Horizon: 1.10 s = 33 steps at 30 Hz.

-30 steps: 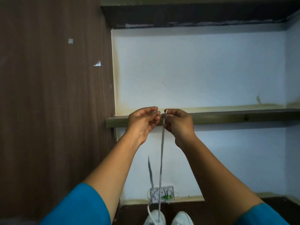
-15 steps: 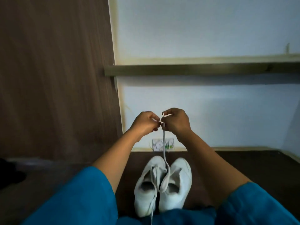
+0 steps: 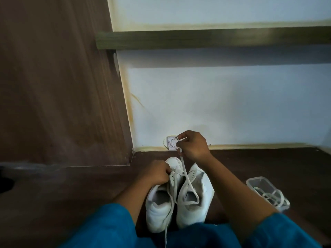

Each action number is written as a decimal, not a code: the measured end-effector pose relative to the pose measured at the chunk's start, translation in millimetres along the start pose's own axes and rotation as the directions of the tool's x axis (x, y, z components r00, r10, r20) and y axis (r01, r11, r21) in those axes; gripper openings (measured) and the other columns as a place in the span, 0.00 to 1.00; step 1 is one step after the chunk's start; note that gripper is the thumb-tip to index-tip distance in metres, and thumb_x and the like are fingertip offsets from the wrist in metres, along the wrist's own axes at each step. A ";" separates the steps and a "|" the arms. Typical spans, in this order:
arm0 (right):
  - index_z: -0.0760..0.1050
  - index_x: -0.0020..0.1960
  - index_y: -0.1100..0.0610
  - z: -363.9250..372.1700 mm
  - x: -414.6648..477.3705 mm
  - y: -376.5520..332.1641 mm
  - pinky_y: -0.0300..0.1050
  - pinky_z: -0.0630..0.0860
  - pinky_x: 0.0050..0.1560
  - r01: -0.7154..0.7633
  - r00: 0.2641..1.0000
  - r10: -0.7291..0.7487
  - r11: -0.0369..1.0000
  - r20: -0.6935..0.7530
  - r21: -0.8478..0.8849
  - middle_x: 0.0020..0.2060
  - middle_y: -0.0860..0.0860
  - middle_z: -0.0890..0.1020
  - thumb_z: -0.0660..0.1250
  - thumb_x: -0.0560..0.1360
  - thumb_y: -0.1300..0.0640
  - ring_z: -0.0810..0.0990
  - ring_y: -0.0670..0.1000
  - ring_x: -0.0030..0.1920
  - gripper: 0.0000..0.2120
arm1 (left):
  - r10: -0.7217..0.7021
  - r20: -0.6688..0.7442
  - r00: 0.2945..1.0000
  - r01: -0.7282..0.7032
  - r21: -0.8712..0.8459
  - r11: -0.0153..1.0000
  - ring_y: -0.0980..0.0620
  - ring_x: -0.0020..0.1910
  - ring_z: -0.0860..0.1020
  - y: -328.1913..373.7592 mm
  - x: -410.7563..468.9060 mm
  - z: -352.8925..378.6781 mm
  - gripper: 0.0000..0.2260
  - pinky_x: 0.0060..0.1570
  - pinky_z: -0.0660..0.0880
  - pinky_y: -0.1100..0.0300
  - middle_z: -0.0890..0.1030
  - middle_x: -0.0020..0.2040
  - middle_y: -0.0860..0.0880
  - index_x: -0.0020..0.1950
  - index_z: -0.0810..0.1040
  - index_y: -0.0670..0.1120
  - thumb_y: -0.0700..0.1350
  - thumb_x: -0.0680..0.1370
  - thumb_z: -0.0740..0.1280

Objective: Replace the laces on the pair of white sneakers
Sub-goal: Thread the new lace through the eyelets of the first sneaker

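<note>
The lace is pinched near its tip between the thumb and curled fingers of the right hand. That hand is raised beyond the toes of the shoes. From it the lace drops toward the person, loops loosely over the opening of the right sneaker and comes back to the front eyelets of the left sneaker. There the left hand sits lower and nearer the body, fingers curled on the eyelet edge. Whether it also pinches the lace I cannot tell.

This looks like an early pass of threading, low on the left sneaker. To do it well, steady the eyelet flap with the left hand and keep the tip stiff and short in the right. Draw the slack loop off the right sneaker before pulling, so it does not snag, and keep the flat lace untwisted.

Both sneakers stand side by side, touching, on the dark floor between the arms. To the outside of the right forearm is a clear tub holding more laces.
</note>
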State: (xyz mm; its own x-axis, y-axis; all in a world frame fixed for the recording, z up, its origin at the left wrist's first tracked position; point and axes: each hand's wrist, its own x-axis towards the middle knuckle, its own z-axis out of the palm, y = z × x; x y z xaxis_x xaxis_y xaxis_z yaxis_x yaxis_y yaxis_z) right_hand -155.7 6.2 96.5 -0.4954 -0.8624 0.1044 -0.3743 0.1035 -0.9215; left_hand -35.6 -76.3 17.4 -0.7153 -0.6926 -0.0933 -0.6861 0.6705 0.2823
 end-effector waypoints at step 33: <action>0.78 0.46 0.55 -75.3 -35.3 -168.7 0.35 0.71 0.27 0.492 0.856 -0.361 0.787 -0.369 0.371 0.36 0.54 0.81 0.65 0.75 0.65 0.77 0.49 0.35 0.07 | -0.046 -0.490 0.871 -0.452 -0.832 0.321 0.58 0.21 0.60 130.9 -72.9 -241.5 0.14 0.28 0.61 0.63 0.67 0.27 0.52 0.37 0.73 0.46 0.45 0.82 0.58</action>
State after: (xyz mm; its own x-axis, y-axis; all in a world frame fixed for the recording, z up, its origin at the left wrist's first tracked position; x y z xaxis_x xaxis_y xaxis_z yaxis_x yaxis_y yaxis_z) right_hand -134.1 56.4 276.4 -0.5785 -0.5928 0.5603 -0.2475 -0.5269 -0.8131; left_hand -41.2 -2.3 291.7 -0.5263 -0.7638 0.3737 0.2136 0.3067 0.9275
